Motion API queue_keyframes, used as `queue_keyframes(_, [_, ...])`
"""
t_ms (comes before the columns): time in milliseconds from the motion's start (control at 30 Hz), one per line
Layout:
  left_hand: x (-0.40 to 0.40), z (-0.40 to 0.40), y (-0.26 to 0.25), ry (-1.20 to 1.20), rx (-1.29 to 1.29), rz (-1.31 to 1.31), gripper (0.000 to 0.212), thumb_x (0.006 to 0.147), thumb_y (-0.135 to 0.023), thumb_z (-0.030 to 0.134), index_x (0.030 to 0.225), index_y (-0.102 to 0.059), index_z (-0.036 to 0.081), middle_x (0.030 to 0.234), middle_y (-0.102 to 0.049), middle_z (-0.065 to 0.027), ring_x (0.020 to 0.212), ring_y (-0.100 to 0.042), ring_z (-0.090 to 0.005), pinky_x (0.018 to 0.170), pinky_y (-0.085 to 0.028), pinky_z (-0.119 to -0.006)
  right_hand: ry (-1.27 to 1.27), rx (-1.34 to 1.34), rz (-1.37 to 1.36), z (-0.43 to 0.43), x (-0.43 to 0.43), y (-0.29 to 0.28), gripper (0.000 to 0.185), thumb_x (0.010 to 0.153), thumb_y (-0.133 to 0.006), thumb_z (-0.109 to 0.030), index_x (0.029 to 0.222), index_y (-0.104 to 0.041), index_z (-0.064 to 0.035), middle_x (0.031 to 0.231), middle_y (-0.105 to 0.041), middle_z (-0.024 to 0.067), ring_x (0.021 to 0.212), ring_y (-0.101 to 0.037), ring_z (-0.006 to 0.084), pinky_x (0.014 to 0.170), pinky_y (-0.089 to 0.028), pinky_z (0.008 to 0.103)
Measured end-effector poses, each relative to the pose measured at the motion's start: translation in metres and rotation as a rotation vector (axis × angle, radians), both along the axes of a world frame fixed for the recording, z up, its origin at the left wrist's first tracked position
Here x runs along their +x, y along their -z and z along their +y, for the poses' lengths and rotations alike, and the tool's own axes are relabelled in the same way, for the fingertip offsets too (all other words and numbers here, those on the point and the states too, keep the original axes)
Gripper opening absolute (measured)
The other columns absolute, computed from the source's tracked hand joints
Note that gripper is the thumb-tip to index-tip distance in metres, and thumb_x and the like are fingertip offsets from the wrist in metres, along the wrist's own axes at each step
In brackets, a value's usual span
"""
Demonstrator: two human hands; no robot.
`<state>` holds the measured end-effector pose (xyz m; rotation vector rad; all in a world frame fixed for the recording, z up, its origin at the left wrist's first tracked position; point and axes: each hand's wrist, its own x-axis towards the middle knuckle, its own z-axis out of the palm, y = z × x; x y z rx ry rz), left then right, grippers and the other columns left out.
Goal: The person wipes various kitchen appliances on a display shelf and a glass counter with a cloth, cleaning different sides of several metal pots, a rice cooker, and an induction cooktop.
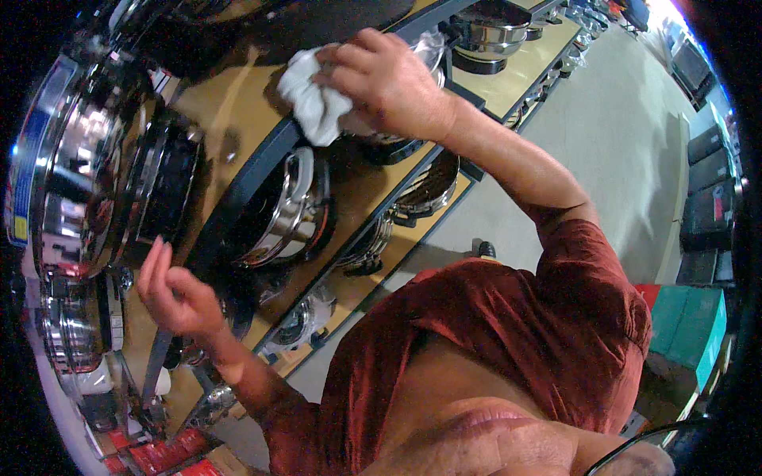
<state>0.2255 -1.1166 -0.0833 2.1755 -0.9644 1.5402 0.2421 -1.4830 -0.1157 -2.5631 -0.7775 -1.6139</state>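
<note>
My right hand (387,83) grips a crumpled white cloth (318,101) at the dark metal edge (256,157) of a wood-topped shelf (235,101). My left hand (178,297) is raised at the left, holding nothing that I can see, its fingers partly bent. Its fingertips are close to the black base (164,178) of a large shiny steel pot (89,172); whether they touch it I cannot tell. On the level below, a steel pot (286,226) with a loop handle stands between my two hands. Part of another pot shows behind my right wrist.
Lower shelves carry more pans (428,187) and plastic-wrapped cookware (303,318). Further along is a steel pot (491,35). A grey floor aisle (619,137) runs on the right, with dark boxes (708,196) and a green box (684,333) beside it. Red boxes (166,452) lie lower left.
</note>
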Motion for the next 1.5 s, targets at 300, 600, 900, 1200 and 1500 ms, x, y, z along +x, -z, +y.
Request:
queue_keyframes(300, [0.073,-0.127,-0.001,-0.118,0.035,0.234,0.025,0.098,-0.05,0.013,0.112,-0.062,-0.002,0.117,-0.061,-0.0172,0.108,-0.058,-0.0307,0.095,-0.045,-0.039,-0.305,0.243,0.19,-0.142,-0.042,0.014,0.05,0.059,-0.072,-0.011,0.108,-0.065,-0.0113,0.112,-0.061,0.0117,0.095,-0.061,0.0308,0.073,-0.055,0.04])
queue_keyframes(600, [0.085,-0.107,0.006,-0.57,-0.049,0.486,0.047,0.103,-0.038,0.034,0.124,-0.058,-0.003,0.123,-0.057,-0.023,0.114,-0.053,-0.0377,0.099,-0.039,-0.043,-0.244,0.797,0.028,-0.275,-0.041,0.007,0.053,0.057,-0.059,0.011,0.107,-0.068,-0.0048,0.11,-0.067,0.0134,0.104,-0.064,0.0292,0.092,-0.049,0.0336])
queue_keyframes(900, [0.083,-0.115,0.007,-0.464,-0.117,0.563,0.042,0.103,-0.042,0.03,0.116,-0.061,-0.004,0.113,-0.061,-0.0228,0.104,-0.057,-0.0377,0.09,-0.044,-0.043,0.08,0.236,0.015,-0.26,0.012,-0.054,0.039,0.077,-0.069,-0.013,0.113,-0.063,-0.0026,0.112,-0.063,0.0184,0.102,-0.061,0.034,0.09,-0.049,0.0415])
queue_keyframes(1200, [0.071,-0.133,0.007,-0.549,-0.151,0.609,0.038,0.102,-0.044,0.029,0.114,-0.061,-0.003,0.109,-0.062,-0.0221,0.101,-0.058,-0.0386,0.087,-0.045,-0.042,0.231,-0.61,0.475,-0.253,0.171,-0.05,0.024,0.082,-0.058,-0.028,0.084,-0.07,-0.0073,0.079,-0.067,0.0136,0.075,-0.066,0.034,0.066,-0.052,0.0469])
queue_keyframes(1500, [0.056,-0.136,0.003,-0.472,-0.139,0.714,0.043,0.097,-0.047,0.025,0.123,-0.055,-0.007,0.12,-0.061,-0.0247,0.108,-0.058,-0.0381,0.097,-0.042,-0.042,0.301,-0.514,0.591,-0.199,0.344,-0.016,0.03,0.086,-0.056,-0.034,0.09,-0.066,-0.0062,0.085,-0.062,0.0147,0.081,-0.062,0.0347,0.071,-0.049,0.0465])
